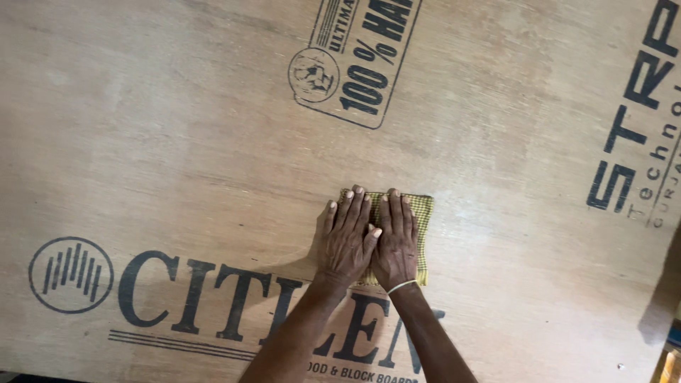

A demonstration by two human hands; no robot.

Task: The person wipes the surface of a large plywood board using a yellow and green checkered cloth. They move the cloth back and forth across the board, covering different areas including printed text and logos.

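Note:
A folded yellow-green checked cloth (421, 220) lies flat on a large brown plywood sheet (177, 128). My left hand (346, 237) and my right hand (396, 241) press down on the cloth side by side, palms flat, fingers spread and pointing away from me. The left thumb overlaps the edge of the right hand. A thin pale band circles my right wrist. Most of the cloth is hidden under the hands; only its far and right edges show.
The plywood fills nearly the whole view and carries dark printed lettering and round stamps. At the bottom right corner the sheet's edge ends beside a dark shadow and a bit of orange and blue object (670, 358).

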